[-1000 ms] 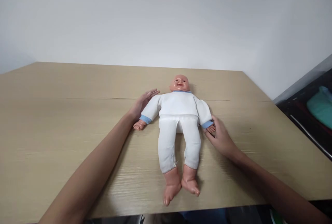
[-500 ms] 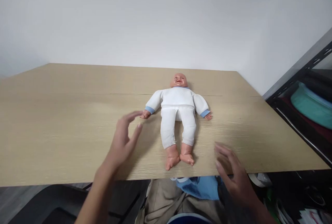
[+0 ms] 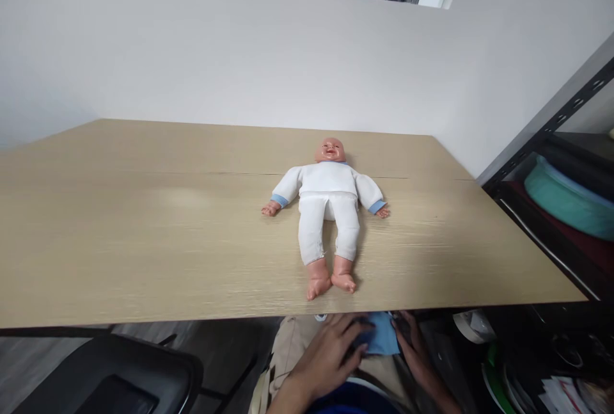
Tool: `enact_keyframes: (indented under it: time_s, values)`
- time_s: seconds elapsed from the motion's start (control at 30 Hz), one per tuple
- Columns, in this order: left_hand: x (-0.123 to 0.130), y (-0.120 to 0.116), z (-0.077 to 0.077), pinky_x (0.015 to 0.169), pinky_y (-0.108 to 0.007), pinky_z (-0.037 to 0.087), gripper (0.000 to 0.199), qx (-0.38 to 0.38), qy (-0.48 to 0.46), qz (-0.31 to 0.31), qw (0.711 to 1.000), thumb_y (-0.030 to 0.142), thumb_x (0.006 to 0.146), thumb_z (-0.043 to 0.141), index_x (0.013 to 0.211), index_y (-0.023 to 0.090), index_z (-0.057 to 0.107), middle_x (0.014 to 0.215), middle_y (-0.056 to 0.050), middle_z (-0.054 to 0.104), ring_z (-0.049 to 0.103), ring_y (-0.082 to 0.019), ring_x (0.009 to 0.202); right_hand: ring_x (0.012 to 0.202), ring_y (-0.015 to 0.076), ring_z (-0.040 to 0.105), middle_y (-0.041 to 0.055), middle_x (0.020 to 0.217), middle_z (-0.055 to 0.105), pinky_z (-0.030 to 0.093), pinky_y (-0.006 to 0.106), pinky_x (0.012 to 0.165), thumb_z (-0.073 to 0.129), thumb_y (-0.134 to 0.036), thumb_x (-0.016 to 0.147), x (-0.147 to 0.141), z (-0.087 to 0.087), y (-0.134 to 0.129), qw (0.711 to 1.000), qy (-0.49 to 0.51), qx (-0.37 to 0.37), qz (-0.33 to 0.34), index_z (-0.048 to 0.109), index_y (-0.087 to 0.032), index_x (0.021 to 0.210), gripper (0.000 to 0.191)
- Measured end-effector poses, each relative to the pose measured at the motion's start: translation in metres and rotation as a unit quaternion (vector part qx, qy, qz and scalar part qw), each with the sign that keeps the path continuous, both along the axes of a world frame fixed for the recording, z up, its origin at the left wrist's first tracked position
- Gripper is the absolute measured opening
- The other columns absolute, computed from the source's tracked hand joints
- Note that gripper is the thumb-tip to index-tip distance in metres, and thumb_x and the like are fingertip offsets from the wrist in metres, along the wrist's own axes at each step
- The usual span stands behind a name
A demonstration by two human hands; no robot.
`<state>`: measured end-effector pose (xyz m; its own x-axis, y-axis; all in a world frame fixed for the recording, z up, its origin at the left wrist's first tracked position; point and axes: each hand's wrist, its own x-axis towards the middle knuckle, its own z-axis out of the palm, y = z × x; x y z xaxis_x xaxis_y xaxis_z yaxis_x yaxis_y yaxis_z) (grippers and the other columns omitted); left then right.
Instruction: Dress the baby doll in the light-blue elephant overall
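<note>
A baby doll point(image 3: 329, 190) in a white top and trousers with blue cuffs lies face up on the table, feet toward me. Below the table's front edge, a folded blue cloth point(image 3: 384, 335) lies on my lap. My left hand point(image 3: 330, 353) is over the cloth's left part, fingers bent onto it and thumb a little apart. At its right side, my right hand point(image 3: 413, 343) has its fingers and thumb closed at the edge of the fabric. The fingertips of both hands are partly hidden.
The wooden table point(image 3: 144, 228) meets a white wall point(image 3: 288, 55) at its far side. A black chair point(image 3: 129, 363) stands at lower left. On the right, a dark shelf rack point(image 3: 537, 225) holds a teal item point(image 3: 570, 199). Papers point(image 3: 566, 395) lie low at right.
Both hands have moved from above the table, either side of the doll, down to the blue cloth on my lap. The doll has stayed in place; the view has shifted slightly.
</note>
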<state>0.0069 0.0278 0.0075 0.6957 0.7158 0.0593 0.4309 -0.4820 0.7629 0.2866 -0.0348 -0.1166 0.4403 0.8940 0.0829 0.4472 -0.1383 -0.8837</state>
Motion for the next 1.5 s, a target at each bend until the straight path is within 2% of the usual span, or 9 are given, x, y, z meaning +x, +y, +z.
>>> enact_keyframes:
  time_s: [0.13, 0.27, 0.47, 0.63, 0.8, 0.97, 1.1, 1.27, 1.5]
  values:
    - [0.006, 0.011, -0.029, 0.145, -0.065, 0.033, 0.077, -0.079, 0.139, 0.059, 0.985, 0.038, 0.102, 0.072, 0.173, 0.017, 0.051, 0.176, -0.025, 0.055, 0.045, -0.046, 0.17, 0.141, 0.049, 0.076, 0.0151, 0.133, 0.086, 0.061, 0.07, 0.118, 0.069, -0.095, 0.087, -0.01, -0.015, 0.007, 0.995, 0.072, -0.069, 0.002, 0.082, -0.028, 0.123, 0.077]
    - [0.019, 0.015, -0.048, 0.144, -0.065, 0.032, 0.074, -0.067, 0.183, 0.08, 0.978, 0.029, 0.097, 0.071, 0.168, 0.016, 0.056, 0.174, -0.024, 0.057, 0.047, -0.046, 0.169, 0.133, 0.0484, 0.08, 0.0121, 0.123, 0.088, 0.065, 0.068, 0.112, 0.071, -0.092, 0.088, -0.026, 0.003, 0.012, 0.996, 0.079, -0.041, 0.014, 0.086, -0.033, 0.113, 0.066]
    - [0.016, 0.011, -0.032, 0.134, -0.061, 0.044, 0.042, -0.076, 0.124, 0.064, 0.987, 0.025, 0.099, 0.066, 0.14, 0.022, 0.073, 0.151, -0.018, 0.074, 0.063, -0.041, 0.151, 0.104, 0.045, 0.088, 0.0152, 0.112, 0.09, 0.074, 0.06, 0.092, 0.071, -0.089, 0.089, -0.052, 0.046, 0.012, 0.994, 0.096, 0.012, 0.043, 0.084, -0.028, 0.115, 0.068]
    - [-0.008, -0.004, 0.039, 0.121, -0.045, 0.056, 0.043, -0.144, -0.037, -0.022, 0.989, 0.032, 0.097, 0.078, 0.139, 0.03, 0.07, 0.145, -0.009, 0.075, 0.07, -0.031, 0.135, 0.072, 0.0296, 0.077, 0.0052, 0.081, 0.079, 0.07, 0.042, 0.07, 0.075, -0.062, 0.097, -0.038, 0.124, -0.001, 0.985, 0.032, 0.054, 0.161, 0.079, -0.03, 0.093, 0.033]
    - [-0.032, 0.001, 0.141, 0.111, -0.041, 0.056, 0.034, -0.021, -0.144, -0.143, 0.979, 0.05, 0.104, 0.082, 0.129, 0.03, 0.072, 0.12, -0.005, 0.081, 0.074, -0.025, 0.11, 0.061, 0.0201, 0.064, 0.0014, 0.073, 0.07, 0.056, 0.03, 0.056, 0.077, -0.048, 0.1, -0.012, 0.238, 0.023, 0.945, 0.052, 0.139, 0.292, 0.069, -0.026, 0.088, 0.026]
    - [-0.042, 0.05, 0.212, 0.122, -0.044, 0.055, 0.057, 0.119, -0.245, -0.084, 0.959, 0.044, 0.104, 0.084, 0.156, 0.036, 0.063, 0.145, -0.011, 0.072, 0.069, -0.031, 0.137, 0.06, 0.0166, 0.065, -0.0012, 0.079, 0.073, 0.051, 0.025, 0.054, 0.073, -0.041, 0.109, -0.022, 0.337, 0.086, 0.866, 0.19, 0.179, 0.427, 0.06, -0.029, 0.103, 0.019]
    - [-0.034, 0.113, 0.257, 0.13, -0.046, 0.051, 0.063, 0.064, -0.252, -0.055, 0.964, 0.041, 0.108, 0.081, 0.164, 0.035, 0.052, 0.173, -0.012, 0.054, 0.053, -0.033, 0.163, 0.064, 0.0142, 0.059, -0.0027, 0.08, 0.066, 0.051, 0.024, 0.059, 0.081, -0.033, 0.104, -0.034, 0.396, 0.147, 0.838, 0.093, 0.285, 0.456, 0.068, -0.027, 0.101, 0.015]
    - [-0.024, 0.187, 0.296, 0.086, -0.033, 0.064, 0.056, -0.068, -0.293, -0.148, 0.942, 0.061, 0.1, 0.087, 0.137, 0.022, 0.07, 0.116, -0.01, 0.08, 0.078, -0.025, 0.107, 0.066, 0.0129, 0.058, -0.004, 0.079, 0.062, 0.053, 0.024, 0.062, 0.091, -0.033, 0.094, -0.046, 0.434, 0.207, 0.844, -0.018, 0.283, 0.455, 0.074, -0.025, 0.096, 0.019]
    - [-0.035, 0.225, 0.32, 0.06, -0.025, 0.054, 0.042, -0.031, -0.248, -0.098, 0.963, 0.055, 0.095, 0.095, 0.095, 0.019, 0.074, 0.077, -0.002, 0.072, 0.069, -0.015, 0.07, 0.091, 0.0188, 0.075, -0.0006, 0.092, 0.074, 0.067, 0.03, 0.086, 0.097, -0.039, 0.091, -0.046, 0.43, 0.265, 0.838, -0.028, 0.238, 0.491, 0.079, -0.023, 0.104, 0.027]
